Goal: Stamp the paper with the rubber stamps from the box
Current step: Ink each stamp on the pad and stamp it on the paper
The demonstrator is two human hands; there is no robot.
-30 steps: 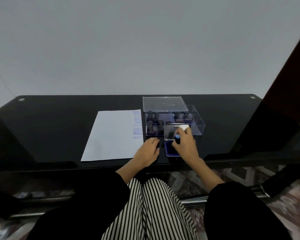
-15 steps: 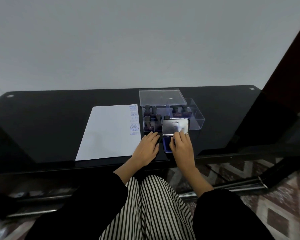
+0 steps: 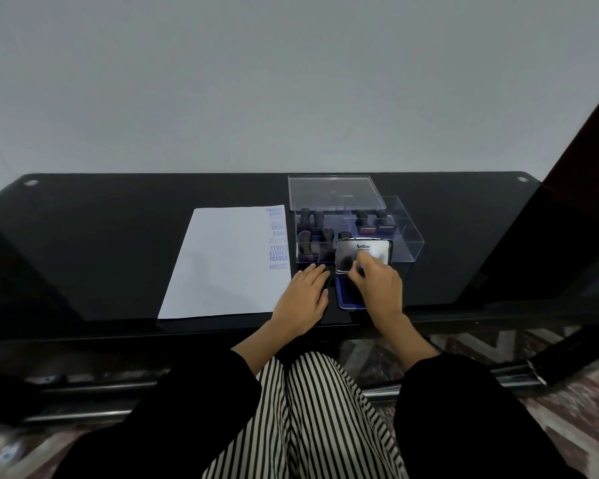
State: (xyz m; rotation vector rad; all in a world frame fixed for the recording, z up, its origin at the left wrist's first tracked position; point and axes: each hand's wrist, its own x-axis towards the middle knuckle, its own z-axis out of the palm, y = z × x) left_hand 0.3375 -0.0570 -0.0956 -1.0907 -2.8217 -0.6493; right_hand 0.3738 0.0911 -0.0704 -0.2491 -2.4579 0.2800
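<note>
Tabletop [image 3: 101,257] of black glass fills my view from side to side, its near edge just under both wrists; the left half gives wide room, the right is crowded; paper [image 3: 229,264] lies left of centre, a column of blue imprints down its right margin and the rest white, so there is plenty of sheet left; box [image 3: 405,236], clear-walled, sits just right of the paper's far corner with its box lid [image 3: 336,193] lying behind it and dark-handled stamps [image 3: 305,219] standing in its compartments; ink pad [image 3: 348,297] lies open just near of the box, its pad lid [image 3: 363,254] tipped up; my left hand [image 3: 301,299] has stayed flat on the glass between paper and pad, fingers straight and together; my right hand [image 3: 381,288], a second ago raised by the pad lid with a blue-capped stamp [image 3: 360,270] plainly showing, has come low over the pad's far end, fingers curled and pinching that stamp, now only a sliver of blue; I judge inking is under way; the way to the paper runs left across my resting hand, with pad lid and box wall close on the far side.
</note>
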